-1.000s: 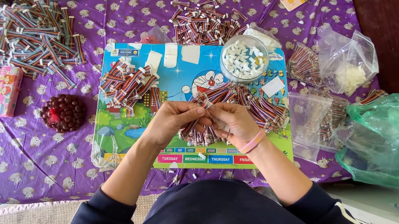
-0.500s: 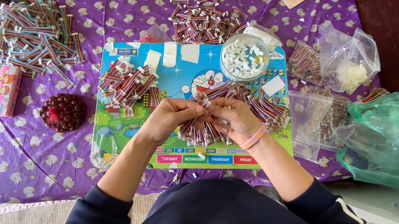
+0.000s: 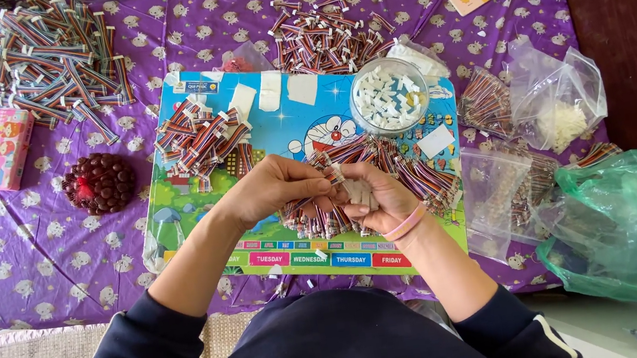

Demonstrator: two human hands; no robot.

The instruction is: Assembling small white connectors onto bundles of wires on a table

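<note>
Dark navy sleeves — pink band on right wrist [image 3: 405,223].

Small part pinched between left hand [image 3: 271,189] and right hand [image 3: 374,196]: too small to identify. Cable pile [image 3: 49,63] cut off at top edge. Green bag [image 3: 635,219] contents hidden.

A purple tablecloth [image 3: 43,264] with small white animal prints covered the frame. The cartoon board [image 3: 303,127] at centre was blue and green. The ribbon cables [image 3: 48,59], upper left, were rainbow-striped. A green plastic bag [image 3: 635,219] lay lower right, and a pink box [image 3: 7,148] at left.
</note>
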